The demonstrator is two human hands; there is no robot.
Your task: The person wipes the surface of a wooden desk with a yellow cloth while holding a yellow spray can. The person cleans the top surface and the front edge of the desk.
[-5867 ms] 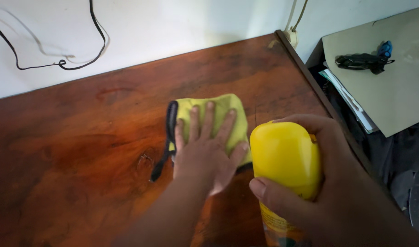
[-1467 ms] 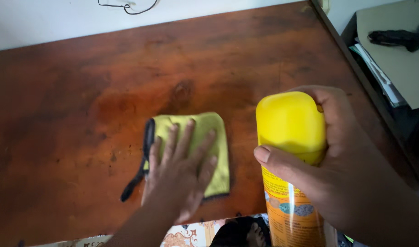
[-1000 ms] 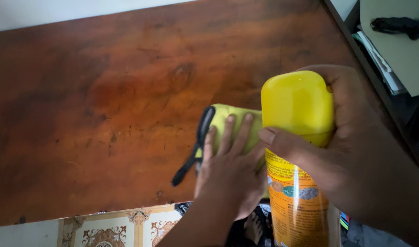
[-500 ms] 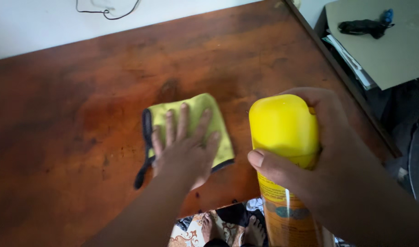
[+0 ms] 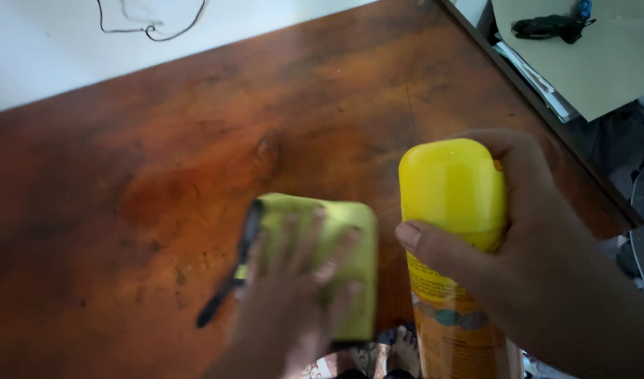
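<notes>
The right hand (image 5: 547, 245) has a full grip around a spray can (image 5: 454, 253), thumb across the front just under the yellow cap (image 5: 450, 186) and fingers wrapped round the far side. The can stands upright, its long axis running from the bottom edge of the view up to the cap, with the cap end nearest the camera. I cannot tell which way the nozzle faces, since the cap hides it. The can hangs in the air just right of the cloth, above the desk's near edge.

The left hand (image 5: 294, 302) lies flat with fingers spread, pressing down on a yellow-green cloth (image 5: 329, 256) rather than closing on it. The cloth lies on the brown wooden desk (image 5: 160, 161), close to the near edge, with its long axis running from that edge toward the wall. Its dark trim (image 5: 231, 281) trails off left of the cloth. The hand is blurred.

Risks, as I judge them: the cloth sits so near the edge that a stroke toward the body could carry it off the desk. With the nozzle direction hidden, a press could spray the left hand or the person's bare feet (image 5: 399, 347) below the cloth. Right of the cloth, beyond the desk, a board (image 5: 603, 63) carries a black tool (image 5: 547, 27).
</notes>
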